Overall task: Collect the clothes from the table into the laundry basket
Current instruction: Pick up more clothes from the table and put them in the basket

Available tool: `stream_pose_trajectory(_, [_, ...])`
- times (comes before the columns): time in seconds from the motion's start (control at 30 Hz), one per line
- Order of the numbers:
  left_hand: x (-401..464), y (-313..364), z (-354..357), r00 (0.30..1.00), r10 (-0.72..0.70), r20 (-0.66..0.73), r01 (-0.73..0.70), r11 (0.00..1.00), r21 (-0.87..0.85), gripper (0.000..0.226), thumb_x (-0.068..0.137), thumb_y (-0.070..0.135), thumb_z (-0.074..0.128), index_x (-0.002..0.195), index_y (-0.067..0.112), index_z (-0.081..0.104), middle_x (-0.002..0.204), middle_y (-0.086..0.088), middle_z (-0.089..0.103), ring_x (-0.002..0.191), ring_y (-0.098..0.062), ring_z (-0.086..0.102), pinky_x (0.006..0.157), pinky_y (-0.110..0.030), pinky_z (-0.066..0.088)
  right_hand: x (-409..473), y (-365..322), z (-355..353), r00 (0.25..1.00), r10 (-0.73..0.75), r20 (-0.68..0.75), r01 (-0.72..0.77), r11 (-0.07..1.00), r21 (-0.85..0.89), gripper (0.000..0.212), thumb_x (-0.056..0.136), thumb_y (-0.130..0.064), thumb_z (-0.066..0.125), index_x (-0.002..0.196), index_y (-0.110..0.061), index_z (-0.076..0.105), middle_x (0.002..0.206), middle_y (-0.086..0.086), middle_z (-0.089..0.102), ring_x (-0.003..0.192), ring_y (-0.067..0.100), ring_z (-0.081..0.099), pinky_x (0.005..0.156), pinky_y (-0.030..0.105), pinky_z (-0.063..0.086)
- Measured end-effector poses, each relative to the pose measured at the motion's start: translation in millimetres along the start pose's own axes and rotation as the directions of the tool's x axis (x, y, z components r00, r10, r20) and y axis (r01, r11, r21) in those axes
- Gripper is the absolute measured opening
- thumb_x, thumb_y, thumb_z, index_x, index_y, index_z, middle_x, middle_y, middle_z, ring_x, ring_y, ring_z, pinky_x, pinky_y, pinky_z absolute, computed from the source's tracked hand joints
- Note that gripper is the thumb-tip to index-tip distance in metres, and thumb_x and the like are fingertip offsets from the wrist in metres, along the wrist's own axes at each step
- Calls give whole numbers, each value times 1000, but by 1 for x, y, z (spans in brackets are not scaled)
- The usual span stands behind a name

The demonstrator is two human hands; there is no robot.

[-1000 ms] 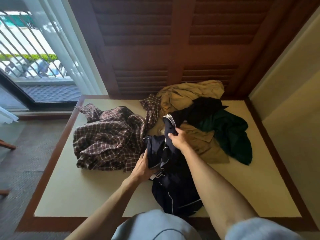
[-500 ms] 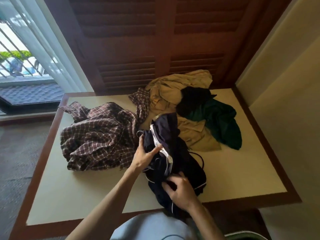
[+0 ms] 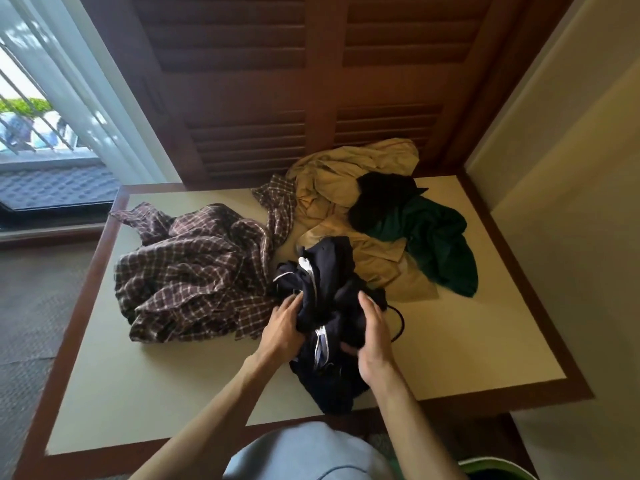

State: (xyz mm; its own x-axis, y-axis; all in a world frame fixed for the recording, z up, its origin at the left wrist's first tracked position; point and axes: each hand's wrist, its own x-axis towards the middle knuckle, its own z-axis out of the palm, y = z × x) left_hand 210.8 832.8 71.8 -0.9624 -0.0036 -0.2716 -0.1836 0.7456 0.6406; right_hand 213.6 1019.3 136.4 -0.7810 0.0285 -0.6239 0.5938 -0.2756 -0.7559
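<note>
both hands bunching the navy garment at the near middle of the table. left hand cups its left side, fingers curled into the cloth; right hand clamps the right side, thumb tucked under. part of it hangs over the near table edge, and a dark cord loops out to the right.

to do it well: gather the hanging tail and the cord into the bundle before lifting, or they'll likely drag or snag. squeeze from both sides, lift straight up clear of the plaid shirt touching it on the left, so that one doesn't get pulled along.

basket probably the green rim at bottom right, mostly out of frame. tan and green clothes not yet collected.
</note>
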Motion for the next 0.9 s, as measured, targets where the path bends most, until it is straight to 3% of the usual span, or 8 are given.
stream_pose_trajectory(0.1, [-15,9,7,985,170,-16,-170,985,-7,81,77,13,59,155,20,38,159,-2,39,146,-22,35,115,-42,35,-4,-9,37,945,-298,135,327,857,-398,62,84,-66,59,138,-34,58,141,-2,56,131,17,52,107,38,47])
stream_pose_trajectory(0.27, [-28,-6,-33,992,40,118,6,929,-371,63,71,17,69,133,25,60,124,1,70,114,-23,67,94,-44,56,-5,56,30,817,-338,467,490,-19,-872,75,93,-73,6,153,-39,34,167,-7,21,154,25,13,117,61,23])
stream_pose_trajectory(0.37, [-31,2,-62,977,-200,72,198,737,-646,45,84,12,71,126,22,57,127,-14,68,106,-24,69,84,-37,59,5,74,8,816,-257,518,498,-145,-855,63,100,-68,12,154,-39,31,168,-5,15,156,27,5,117,65,18])
stream_pose_trajectory(0.47, [-11,29,-69,963,-268,35,258,872,-416,92,77,66,74,147,25,31,140,0,54,121,-18,58,104,-38,49,7,73,8,799,-263,541,498,-215,-840,60,100,-64,27,149,-33,41,165,0,28,154,30,17,113,66,29])
stream_pose_trajectory(0.57, [5,42,-46,965,-258,49,262,937,-233,123,65,75,74,158,25,11,155,-13,35,142,-35,38,115,-46,37,-1,54,17,782,-231,579,570,-112,-814,62,93,-60,42,149,-32,43,167,2,20,155,27,5,116,64,24])
stream_pose_trajectory(0.7, [0,25,-30,954,-262,-143,218,938,-268,99,70,50,83,151,21,37,136,-8,60,127,-29,57,105,-38,46,-10,37,-10,620,-742,254,510,136,-850,54,83,-62,57,119,-23,67,151,10,44,140,26,38,101,47,40])
stream_pose_trajectory(0.8, [-3,16,-33,949,-272,-161,192,901,-390,92,73,34,89,152,19,43,140,-3,62,131,-21,56,110,-27,39,-7,53,-34,853,-503,-141,184,542,-820,91,75,-85,45,150,-35,36,165,8,20,150,31,21,112,61,33])
stream_pose_trajectory(0.9, [-4,16,-32,948,-282,-145,194,877,-439,89,75,28,89,152,22,44,142,-1,60,131,-18,56,106,-16,36,3,64,-22,932,-348,-103,180,689,-702,103,72,-93,43,156,-38,21,165,4,22,150,28,25,117,60,29])
